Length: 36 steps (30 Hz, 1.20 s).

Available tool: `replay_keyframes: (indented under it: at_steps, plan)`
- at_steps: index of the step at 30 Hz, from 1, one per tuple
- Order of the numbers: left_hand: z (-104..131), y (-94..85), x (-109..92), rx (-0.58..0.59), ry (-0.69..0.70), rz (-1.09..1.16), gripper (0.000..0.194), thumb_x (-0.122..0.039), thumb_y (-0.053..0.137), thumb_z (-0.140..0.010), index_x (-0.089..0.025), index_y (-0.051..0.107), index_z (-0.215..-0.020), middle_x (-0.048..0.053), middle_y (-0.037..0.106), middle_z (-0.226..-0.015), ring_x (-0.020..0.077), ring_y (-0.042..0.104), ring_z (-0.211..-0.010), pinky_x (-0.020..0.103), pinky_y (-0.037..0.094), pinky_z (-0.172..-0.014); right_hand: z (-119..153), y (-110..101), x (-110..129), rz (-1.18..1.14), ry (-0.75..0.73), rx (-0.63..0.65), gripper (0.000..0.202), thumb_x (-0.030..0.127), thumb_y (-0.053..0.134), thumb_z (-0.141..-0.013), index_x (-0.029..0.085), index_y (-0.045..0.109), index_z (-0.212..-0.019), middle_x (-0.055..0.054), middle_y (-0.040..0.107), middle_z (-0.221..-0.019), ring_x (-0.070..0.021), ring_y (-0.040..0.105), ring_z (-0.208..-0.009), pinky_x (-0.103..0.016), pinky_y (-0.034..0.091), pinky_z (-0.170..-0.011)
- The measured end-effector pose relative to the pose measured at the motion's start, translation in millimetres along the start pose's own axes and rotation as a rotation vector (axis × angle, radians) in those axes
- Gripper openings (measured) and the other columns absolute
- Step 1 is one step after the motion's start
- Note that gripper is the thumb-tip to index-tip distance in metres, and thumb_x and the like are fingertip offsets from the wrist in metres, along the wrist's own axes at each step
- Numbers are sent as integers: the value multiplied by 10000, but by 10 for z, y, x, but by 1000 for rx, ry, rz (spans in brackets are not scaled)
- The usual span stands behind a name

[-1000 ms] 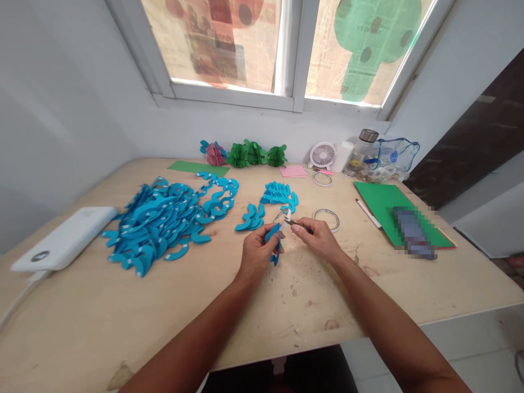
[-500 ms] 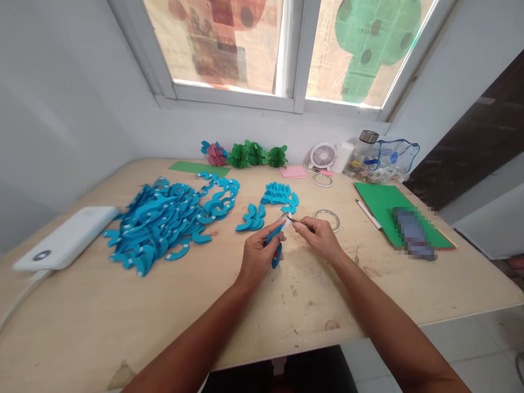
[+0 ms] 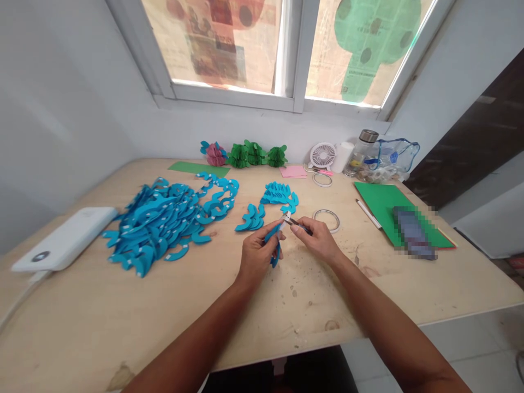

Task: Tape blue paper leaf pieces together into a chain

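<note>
My left hand (image 3: 258,250) is closed around blue curved paper pieces (image 3: 275,256), with a small white strip (image 3: 285,220) at their upper end. My right hand (image 3: 317,238) grips a small dark-handled tool (image 3: 298,222), whose metal tip is at the white strip; its exact kind is hard to tell. Just beyond the hands lie a small group of blue arcs (image 3: 255,217) and a stacked row of blue pieces (image 3: 278,194). A large heap of blue paper arcs with white patches (image 3: 158,224) lies to the left.
Tape rolls (image 3: 338,222) lie right of the hands. Farther right are a white pen (image 3: 369,214), green sheets (image 3: 379,204) and a blurred dark object. A white power bank (image 3: 67,237) with a cable sits left. Paper figures, a fan (image 3: 323,156) and a bottle (image 3: 362,153) line the wall.
The tool in my right hand has turned slightly and its tip has shifted a little left, onto the white strip. My left hand has barely moved.
</note>
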<state>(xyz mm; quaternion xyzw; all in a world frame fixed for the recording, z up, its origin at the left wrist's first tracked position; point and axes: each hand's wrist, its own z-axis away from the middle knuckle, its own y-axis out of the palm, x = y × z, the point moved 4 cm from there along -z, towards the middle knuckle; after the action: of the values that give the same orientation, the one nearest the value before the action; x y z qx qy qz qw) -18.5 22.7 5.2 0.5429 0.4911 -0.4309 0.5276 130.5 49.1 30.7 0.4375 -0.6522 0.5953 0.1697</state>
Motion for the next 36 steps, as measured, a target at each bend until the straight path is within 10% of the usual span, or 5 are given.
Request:
replay_keyframes:
  at_steps: [36]
  plan:
    - [2,23,0,17,-6,0,360,-278,603,-719,-181,645,-1063,-3,616,-709,56,507,-387,186,359,-377,24,-33,12,-146,70,-148,302,441,520,-782,154,607,-817,40,429,-572,-87,373,-522,-209,275,-485]
